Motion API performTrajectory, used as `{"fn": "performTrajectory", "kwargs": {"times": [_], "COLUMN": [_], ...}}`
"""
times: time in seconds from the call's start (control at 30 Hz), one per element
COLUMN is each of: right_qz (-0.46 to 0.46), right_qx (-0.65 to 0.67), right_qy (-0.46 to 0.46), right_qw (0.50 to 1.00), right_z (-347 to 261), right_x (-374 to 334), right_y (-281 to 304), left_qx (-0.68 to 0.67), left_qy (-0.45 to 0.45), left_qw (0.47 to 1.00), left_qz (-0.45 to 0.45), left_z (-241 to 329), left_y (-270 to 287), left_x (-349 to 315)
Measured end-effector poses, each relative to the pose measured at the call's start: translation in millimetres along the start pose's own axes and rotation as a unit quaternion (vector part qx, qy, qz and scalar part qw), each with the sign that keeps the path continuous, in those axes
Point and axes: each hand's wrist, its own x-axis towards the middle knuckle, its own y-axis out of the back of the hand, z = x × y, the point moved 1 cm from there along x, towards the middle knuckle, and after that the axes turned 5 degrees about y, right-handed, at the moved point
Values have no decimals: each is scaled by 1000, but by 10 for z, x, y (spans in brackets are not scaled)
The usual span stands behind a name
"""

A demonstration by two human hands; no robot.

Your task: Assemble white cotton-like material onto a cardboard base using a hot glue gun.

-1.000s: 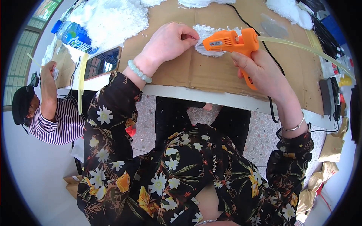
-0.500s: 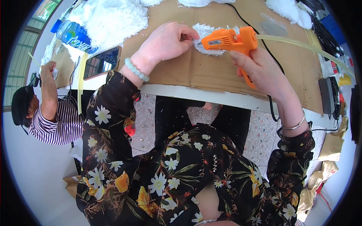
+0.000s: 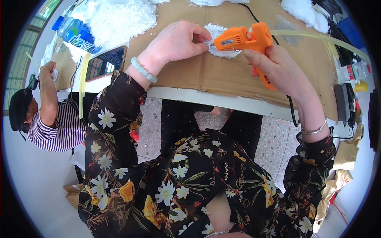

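Note:
An orange hot glue gun [image 3: 247, 39] is gripped in my right hand [image 3: 279, 67], its nozzle pointing left. From its back end a long pale glue stick [image 3: 317, 35] runs off to the right. My left hand [image 3: 180, 41] pinches the left edge of a small white fluffy piece [image 3: 222, 51] lying on the cardboard. The nozzle tip is close to my left fingertips, over that piece. Whether the tip touches it I cannot tell. My left fingers partly cover the pinched edge.
Cardboard [image 3: 182, 75] covers the table. At left are a blue-capped bottle [image 3: 77, 33], a phone [image 3: 105, 63] and a white fluffy heap [image 3: 119, 20]. A black cord [image 3: 254, 16] passes behind the gun. A grey box [image 3: 344, 102] hangs at the right edge. Another person [image 3: 55, 127] works at left.
The glue gun and my right hand have shifted slightly right and up. My left hand stays at the edge of the white piece, almost unmoved.

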Motion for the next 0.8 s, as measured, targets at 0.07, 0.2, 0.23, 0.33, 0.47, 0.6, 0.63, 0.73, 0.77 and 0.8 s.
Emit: {"fn": "performTrajectory", "kwargs": {"times": [0.07, 0.2, 0.23, 0.33, 0.47, 0.6, 0.63, 0.73, 0.77, 0.8], "right_qz": [-11, 21, 19, 16, -20, -8, -12, -7, -8, -10], "right_qx": [-1, -16, -25, -38, -49, -47, -49, -49, -53, -57], "right_qy": [-5, 42, 42, 35, -2, 15, 12, 16, 13, 9], "right_qw": [1000, 999, 999, 999, 999, 999, 999, 999, 999, 998], "right_z": [1, -26, -22, -1, 7, 45, 41, 49, 49, 48], "right_x": [3, 11, 14, 0, -26, -49, -51, -37, -32, -23], "right_y": [-13, -12, -10, -21, 3, -28, -32, -45, -45, -44], "left_qx": [-5, 0, -3, 1, 16, 31, 30, 34, 32, 31], "left_qy": [2, -14, -12, -17, -10, -7, 2, -9, -2, 5], "left_qw": [1000, 1000, 1000, 1000, 1000, 999, 999, 999, 999, 999], "left_qz": [-1, 5, -2, 7, -1, -7, -14, -4, -9, -14], "left_z": [-11, 9, 14, 3, -11, 4, 5, -1, -2, -5], "left_y": [-20, -16, -19, -46, -62, -75, -77, -85, -86, -86], "left_x": [-5, -18, -21, -30, -30, -33, -34, -31, -28, -27]}}
